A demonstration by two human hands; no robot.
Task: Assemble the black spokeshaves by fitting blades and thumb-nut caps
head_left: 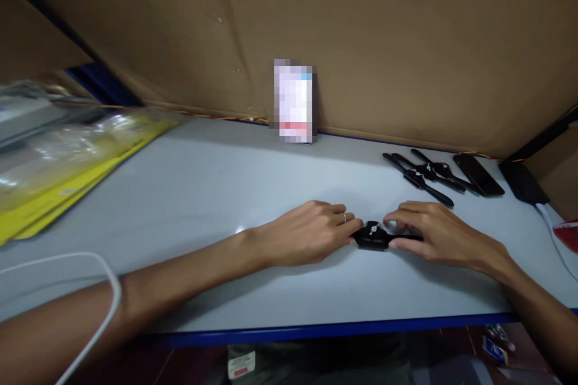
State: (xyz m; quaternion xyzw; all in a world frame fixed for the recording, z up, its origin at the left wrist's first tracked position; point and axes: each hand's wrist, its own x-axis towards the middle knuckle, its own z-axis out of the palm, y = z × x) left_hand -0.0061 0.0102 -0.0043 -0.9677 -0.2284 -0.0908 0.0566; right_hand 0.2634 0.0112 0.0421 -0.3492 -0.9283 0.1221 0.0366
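Observation:
A small black watch-like device [372, 236] with a strap lies on the grey-white table [217, 192], between my two hands. My left hand [311, 230] rests on the table with its fingers curled onto the device's left end; a ring shows on one finger. My right hand [433, 230] lies over the strap on the right side, fingers bent and pressed on it. Both hands touch the same device.
Several more black strapped devices [427, 175] lie at the back right, with a dark flat object [524, 183] and a white cable [557, 240] beside them. A small card [294, 102] leans on the cardboard wall. Yellow packaging in clear plastic [58, 168] sits at left. A white cable [106, 289] crosses my left forearm.

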